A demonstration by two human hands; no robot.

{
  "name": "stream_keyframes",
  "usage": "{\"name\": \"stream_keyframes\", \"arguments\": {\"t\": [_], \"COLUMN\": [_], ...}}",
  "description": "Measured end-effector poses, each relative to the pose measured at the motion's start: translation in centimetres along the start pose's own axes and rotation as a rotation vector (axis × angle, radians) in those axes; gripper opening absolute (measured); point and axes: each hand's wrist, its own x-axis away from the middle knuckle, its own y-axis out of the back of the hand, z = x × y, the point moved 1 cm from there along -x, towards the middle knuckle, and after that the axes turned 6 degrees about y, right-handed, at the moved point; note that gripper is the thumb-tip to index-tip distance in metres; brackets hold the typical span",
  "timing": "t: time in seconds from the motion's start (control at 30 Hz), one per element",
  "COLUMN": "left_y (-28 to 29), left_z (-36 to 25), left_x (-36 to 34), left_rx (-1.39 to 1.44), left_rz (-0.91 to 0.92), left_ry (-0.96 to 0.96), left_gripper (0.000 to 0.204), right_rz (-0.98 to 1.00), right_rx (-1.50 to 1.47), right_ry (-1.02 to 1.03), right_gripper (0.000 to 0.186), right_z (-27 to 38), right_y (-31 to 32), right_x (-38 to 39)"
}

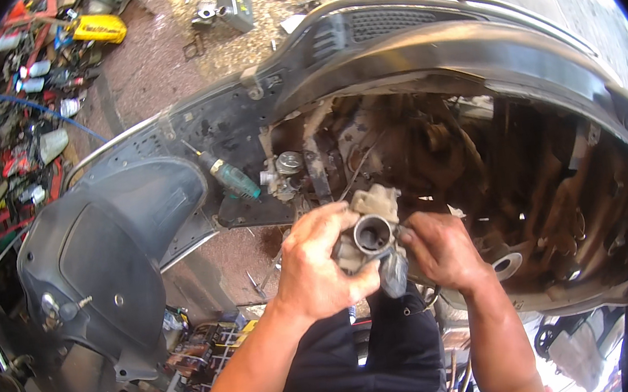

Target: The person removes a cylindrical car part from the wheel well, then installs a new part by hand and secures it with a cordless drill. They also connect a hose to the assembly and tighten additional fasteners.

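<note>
A dirty metal carburetor, its round open throat facing up, is in front of me at the centre. My left hand wraps round its left side, thumb below and fingers above. My right hand is closed, its fingertips pressed at the carburetor's right side; what exactly they pinch there is hidden. A greyish, translucent piece hangs at the carburetor's lower edge. Beyond my hands, a screwdriver with a green handle lies on the scooter's floorboard, beside another small metal part with a round top.
The dark scooter body arches across the right, its rusty inner cavity facing me. At left stands its front shield. Tools and bottles crowd the far left, near a yellow container. A metal box-like part sits on the ground beyond.
</note>
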Motion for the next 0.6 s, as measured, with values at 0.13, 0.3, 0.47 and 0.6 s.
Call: {"name": "stream_keyframes", "arguments": {"t": [0.13,0.3,0.47,0.6], "left_y": [1.2,10.9,18.9,17.2], "left_z": [0.3,7.2,15.3,22.8], "left_x": [2.3,6.4,16.0,21.4], "left_rx": [0.176,0.286,0.237,-0.384], "left_rz": [-0.054,-0.423,-0.67,-0.512], "left_ry": [0.202,0.495,0.731,1.028], "left_gripper": [0.049,0.03,0.029,0.038], "right_rz": [-0.007,-0.158,-0.404,-0.495], "right_rx": [-0.025,-0.23,-0.511,-0.488], "right_ry": [-0.027,-0.045,-0.158,-0.145], "right_gripper": [0.017,0.026,0.031,0.029], "right_z": [0.5,0.3,-0.5,-1.3], "right_y": [1.4,3.1,1.6,2.3], "right_x": [0.8,2.1,2.5,3.2]}}
